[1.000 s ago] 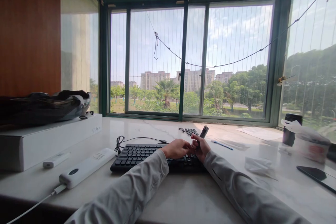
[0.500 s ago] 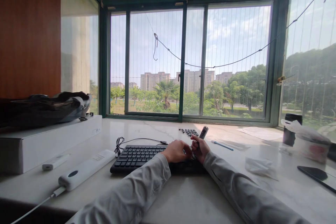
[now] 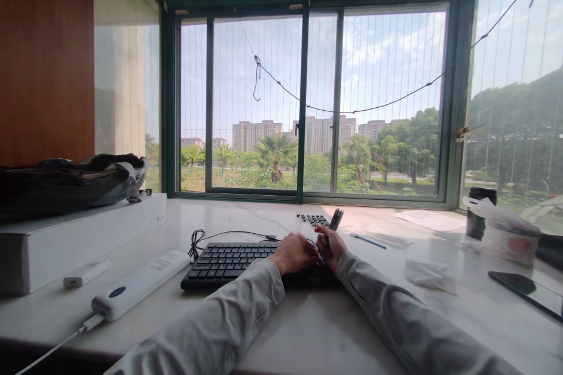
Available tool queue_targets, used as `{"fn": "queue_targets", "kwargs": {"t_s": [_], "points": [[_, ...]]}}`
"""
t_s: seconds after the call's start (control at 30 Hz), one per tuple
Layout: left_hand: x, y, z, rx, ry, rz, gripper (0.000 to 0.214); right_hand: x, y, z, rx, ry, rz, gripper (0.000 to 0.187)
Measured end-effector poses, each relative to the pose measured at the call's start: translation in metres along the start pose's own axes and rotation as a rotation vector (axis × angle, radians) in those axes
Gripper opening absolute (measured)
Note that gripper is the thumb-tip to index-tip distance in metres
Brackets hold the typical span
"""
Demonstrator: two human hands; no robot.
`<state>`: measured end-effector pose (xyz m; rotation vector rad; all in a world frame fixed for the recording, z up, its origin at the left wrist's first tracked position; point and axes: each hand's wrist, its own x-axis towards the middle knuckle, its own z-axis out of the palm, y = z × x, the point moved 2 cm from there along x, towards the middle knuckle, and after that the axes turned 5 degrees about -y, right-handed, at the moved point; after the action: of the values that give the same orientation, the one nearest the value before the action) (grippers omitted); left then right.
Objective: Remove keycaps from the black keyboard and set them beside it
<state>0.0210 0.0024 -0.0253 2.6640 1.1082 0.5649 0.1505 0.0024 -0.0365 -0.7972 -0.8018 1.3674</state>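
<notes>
A black keyboard (image 3: 231,261) lies on the marble counter, its right part hidden under my hands. My left hand (image 3: 294,253) is over that right part, fingers bent and pinched together close to the other hand. What sits between its fingertips is too small to make out. My right hand (image 3: 332,247) is closed around a dark slim tool (image 3: 336,220) whose pronged end points up and away; I cannot tell its exact kind. Behind the hands, several loose black keycaps (image 3: 313,219) lie in rows.
A blue pen-like stick (image 3: 368,241) and a clear plastic bag (image 3: 426,272) lie to the right, near a dark phone-like slab (image 3: 525,292). A white power strip (image 3: 141,284) and a white box (image 3: 88,246) are on the left. A coiled black cable (image 3: 196,243) lies behind the keyboard.
The whole view has shifted slightly, so everything sits a little further left. My hands remain together over the keyboard's right part, with the dark tool tilted slightly differently.
</notes>
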Motion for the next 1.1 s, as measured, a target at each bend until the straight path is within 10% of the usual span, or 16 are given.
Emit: {"fn": "queue_targets", "kwargs": {"t_s": [1.1], "points": [[0.004,-0.006,0.001,-0.241,-0.070,-0.064,0.041,-0.006,-0.004,0.005,-0.090,0.036,0.035,0.018]]}}
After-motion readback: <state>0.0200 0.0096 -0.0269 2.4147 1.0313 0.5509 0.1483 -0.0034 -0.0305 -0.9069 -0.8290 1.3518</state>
